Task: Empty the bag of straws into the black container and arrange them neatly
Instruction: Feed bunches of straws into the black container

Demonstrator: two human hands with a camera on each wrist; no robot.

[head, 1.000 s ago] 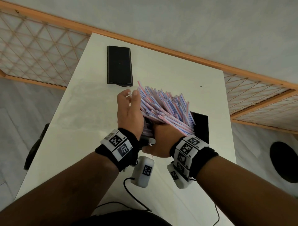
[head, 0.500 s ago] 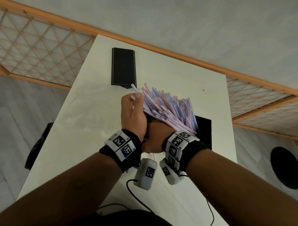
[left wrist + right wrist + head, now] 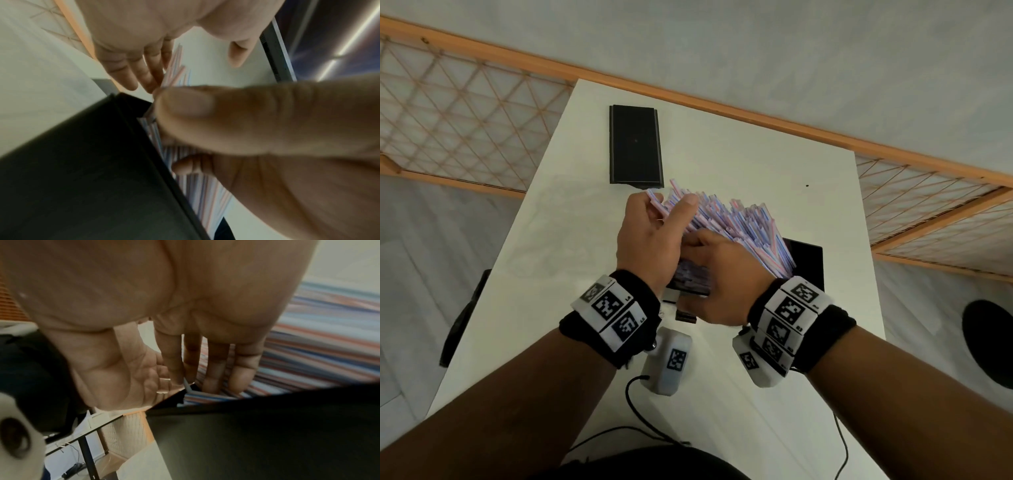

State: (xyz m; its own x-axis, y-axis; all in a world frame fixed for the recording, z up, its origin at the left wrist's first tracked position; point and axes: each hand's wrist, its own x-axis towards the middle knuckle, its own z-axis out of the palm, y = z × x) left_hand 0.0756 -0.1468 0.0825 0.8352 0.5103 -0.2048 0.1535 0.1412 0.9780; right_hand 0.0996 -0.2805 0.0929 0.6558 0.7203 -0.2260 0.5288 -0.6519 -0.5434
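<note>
A thick bundle of pink, blue and white striped straws [image 3: 739, 226] slants up out of the black container [image 3: 806, 262], which lies on the white table under my hands. My right hand [image 3: 705, 246] grips the bundle low down. Its thumb [image 3: 205, 113] lies over the straws [image 3: 197, 191] at the container's wall [image 3: 82, 178], and its fingers [image 3: 213, 369] reach onto the straws [image 3: 318, 345] just inside the rim [image 3: 267, 426]. My left hand [image 3: 664, 205] is at the upper straw ends. Its fingers [image 3: 131, 76] are fairly straight against the tips and its thumb rests on top.
A flat black lid [image 3: 636, 147] lies at the far left of the table [image 3: 739, 147]. A faint clear plastic sheet [image 3: 565, 222] lies left of my hands. Cables [image 3: 640, 407] trail over the near edge. Wooden lattice railings flank the table on both sides.
My left hand has slid from the side of the bundle up to the straw tips, with its thumb now over them. My right hand still holds the bundle at the container.
</note>
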